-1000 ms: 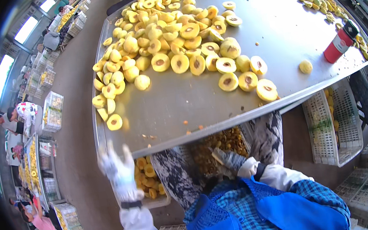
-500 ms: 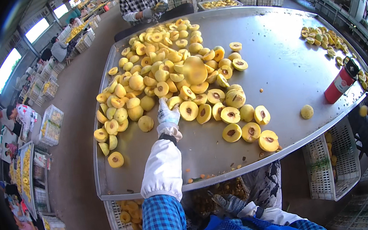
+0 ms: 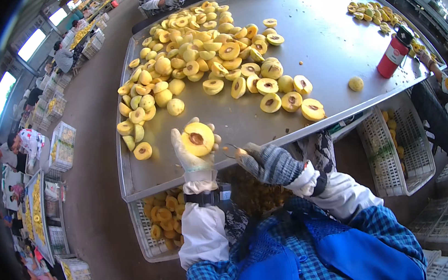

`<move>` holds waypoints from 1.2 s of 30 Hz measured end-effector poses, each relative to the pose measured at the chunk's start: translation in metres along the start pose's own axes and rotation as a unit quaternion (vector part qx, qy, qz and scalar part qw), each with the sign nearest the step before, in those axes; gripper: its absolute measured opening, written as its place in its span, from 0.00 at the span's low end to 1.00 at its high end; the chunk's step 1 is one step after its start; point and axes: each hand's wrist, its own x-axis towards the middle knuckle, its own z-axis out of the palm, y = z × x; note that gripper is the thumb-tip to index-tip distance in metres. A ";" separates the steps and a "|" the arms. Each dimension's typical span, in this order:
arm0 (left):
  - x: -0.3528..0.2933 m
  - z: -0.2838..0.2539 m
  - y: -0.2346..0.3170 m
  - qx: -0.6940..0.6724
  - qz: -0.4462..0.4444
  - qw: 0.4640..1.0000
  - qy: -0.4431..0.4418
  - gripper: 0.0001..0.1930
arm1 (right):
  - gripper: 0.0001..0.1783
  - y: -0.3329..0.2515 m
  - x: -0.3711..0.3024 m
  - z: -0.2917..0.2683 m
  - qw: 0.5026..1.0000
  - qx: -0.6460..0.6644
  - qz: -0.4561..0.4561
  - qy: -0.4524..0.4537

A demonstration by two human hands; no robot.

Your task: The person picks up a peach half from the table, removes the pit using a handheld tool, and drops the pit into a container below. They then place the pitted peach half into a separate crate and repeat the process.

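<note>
My left hand [image 3: 189,163], in a pale glove, is closed around a yellow peach half [image 3: 198,138] with its cut face up and a brown pit at the centre. Just right of it is my right hand [image 3: 274,163], in a grey striped glove, its fingers wrapped round a small tool with a thin curved metal end [image 3: 230,151]. The tool's tip points toward the peach half but stays apart from it. Beyond both hands, a heap of peach halves [image 3: 191,49] covers the left part of the metal table [image 3: 324,45].
A red bottle [image 3: 390,58] stands at the table's right, near a smaller pile of halves [image 3: 372,12]. One peach piece [image 3: 356,84] lies alone. Below the table edge are crates [image 3: 150,242] of peaches. Co-workers sit at the far side and at right, where a hand [image 3: 423,56] touches the table.
My left hand has drawn back from the heap and now holds a peach half. My right hand has risen from below the table edge to beside it. The view has shifted.
</note>
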 end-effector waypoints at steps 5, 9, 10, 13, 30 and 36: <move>-0.023 0.004 -0.036 0.070 0.009 0.996 0.051 0.34 | 0.14 0.003 0.009 0.019 0.995 -0.092 0.015 -0.020; -0.035 0.005 -0.053 0.087 0.051 0.993 0.065 0.32 | 0.28 0.007 0.003 0.027 0.991 -0.100 0.069 -0.058; -0.034 0.002 -0.057 0.072 0.032 0.993 0.089 0.33 | 0.29 0.007 0.000 0.028 0.989 -0.100 0.087 -0.070; -0.036 0.005 -0.064 0.055 0.001 0.991 0.124 0.33 | 0.32 0.007 -0.007 0.026 0.987 -0.089 0.109 -0.083; -0.067 -0.005 -0.075 0.148 0.037 0.988 0.004 0.20 | 0.19 0.054 -0.054 0.050 0.925 0.333 0.097 -0.157; -0.075 0.007 -0.057 0.211 0.026 0.976 -0.046 0.17 | 0.18 0.060 -0.054 0.043 0.877 0.366 0.117 -0.288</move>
